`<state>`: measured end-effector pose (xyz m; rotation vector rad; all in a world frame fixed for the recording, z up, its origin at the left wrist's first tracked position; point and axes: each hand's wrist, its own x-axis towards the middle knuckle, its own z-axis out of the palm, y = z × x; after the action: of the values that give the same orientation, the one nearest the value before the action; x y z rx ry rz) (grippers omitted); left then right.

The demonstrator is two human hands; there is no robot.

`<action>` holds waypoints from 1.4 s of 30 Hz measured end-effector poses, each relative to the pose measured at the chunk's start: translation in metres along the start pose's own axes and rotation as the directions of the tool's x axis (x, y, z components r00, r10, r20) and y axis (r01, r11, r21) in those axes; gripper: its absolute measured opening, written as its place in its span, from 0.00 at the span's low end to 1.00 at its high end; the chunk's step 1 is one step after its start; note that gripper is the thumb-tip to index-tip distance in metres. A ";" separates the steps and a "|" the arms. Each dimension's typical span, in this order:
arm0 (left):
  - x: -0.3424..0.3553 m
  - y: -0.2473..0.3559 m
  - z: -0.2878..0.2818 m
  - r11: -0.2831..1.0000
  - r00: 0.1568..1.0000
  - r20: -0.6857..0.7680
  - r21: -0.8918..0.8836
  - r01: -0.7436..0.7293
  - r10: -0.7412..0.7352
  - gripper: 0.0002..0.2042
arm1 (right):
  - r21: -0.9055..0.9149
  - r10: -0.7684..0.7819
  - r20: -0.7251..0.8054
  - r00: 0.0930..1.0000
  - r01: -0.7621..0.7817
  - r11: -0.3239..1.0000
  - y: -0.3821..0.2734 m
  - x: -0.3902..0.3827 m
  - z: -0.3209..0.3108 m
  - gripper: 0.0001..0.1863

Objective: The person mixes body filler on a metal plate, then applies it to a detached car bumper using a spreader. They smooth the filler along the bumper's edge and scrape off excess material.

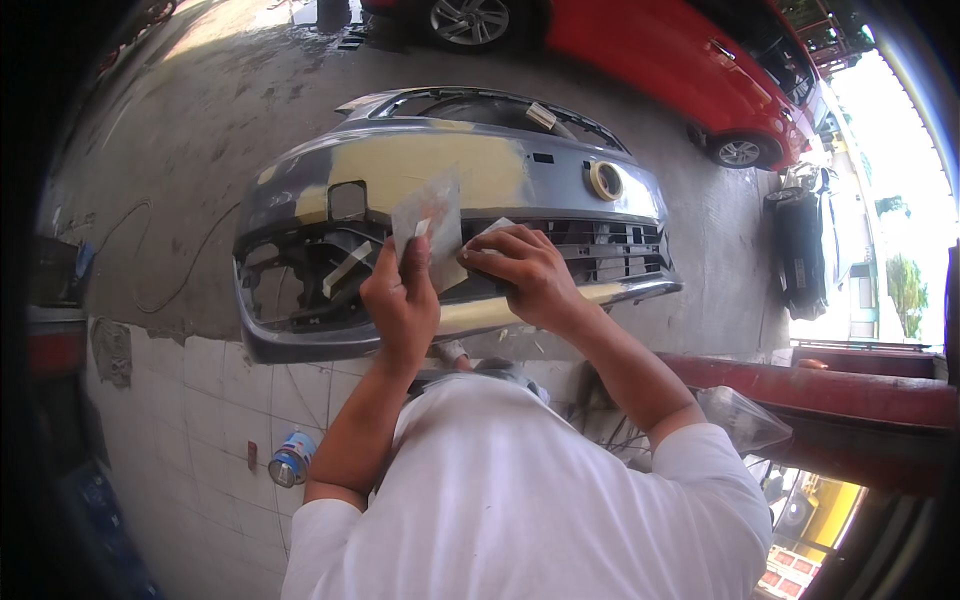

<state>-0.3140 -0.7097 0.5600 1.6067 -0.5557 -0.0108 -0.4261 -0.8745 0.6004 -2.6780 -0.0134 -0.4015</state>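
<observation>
A grey car bumper [560, 185] lies before me, with broad patches of pale yellow filler [420, 165] on its upper face and along its lower lip. Over its open grille, my left hand [402, 292] is closed on a thin translucent flat plate [437, 195] held upright, a whitish smear near the thumb. Close by on the right, the fingers of my right hand [527, 270] pinch a pale flat spreader [490, 230], its edge against or very near the plate. Fingers hide most of that spreader. A roll of masking tape [596, 178] rests on the bumper's right side.
A small beige block [541, 116] sits at the bumper's far edge. On the tiles at left stand a blue can [292, 460] and a small red item [252, 455]. A red car [640, 60] is parked beyond; a red beam [820, 395] runs at right.
</observation>
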 end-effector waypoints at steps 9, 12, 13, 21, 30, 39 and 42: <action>0.018 -0.077 -0.064 0.879 0.860 -0.191 -0.173 0.445 -0.473 0.24 | -0.045 0.594 0.132 0.794 -0.594 0.803 0.194 0.043 0.019 0.26; -0.008 -0.121 -0.073 0.827 0.809 -0.188 -0.214 0.520 -0.558 0.26 | -0.199 0.651 0.111 0.751 -0.625 0.755 0.226 0.074 0.033 0.24; -0.012 -0.122 -0.074 0.820 0.798 -0.197 -0.210 0.533 -0.569 0.26 | -0.246 0.659 0.109 0.745 -0.622 0.744 0.226 0.083 0.038 0.24; -0.025 -0.135 -0.084 0.756 0.758 -0.137 -0.300 0.582 -0.638 0.26 | -0.378 0.685 0.021 0.728 -0.629 0.679 0.191 0.088 0.079 0.23; -0.023 -0.134 -0.084 0.716 0.760 -0.026 -0.358 0.599 -0.649 0.25 | -0.289 0.658 0.112 0.745 -0.609 0.739 0.220 0.095 0.047 0.24; -0.021 -0.125 -0.088 0.723 0.756 -0.032 -0.323 0.611 -0.654 0.24 | -0.365 0.566 0.036 0.824 -0.516 0.775 0.178 0.069 0.077 0.27; -0.020 -0.128 -0.086 0.744 0.786 -0.036 -0.354 0.567 -0.617 0.23 | -0.357 0.599 0.180 0.780 -0.515 0.779 0.185 0.076 0.052 0.26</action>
<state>-0.2597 -0.6208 0.4448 1.3793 0.1050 -0.4396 -0.3253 -1.0242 0.5001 -2.8156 0.8099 0.1982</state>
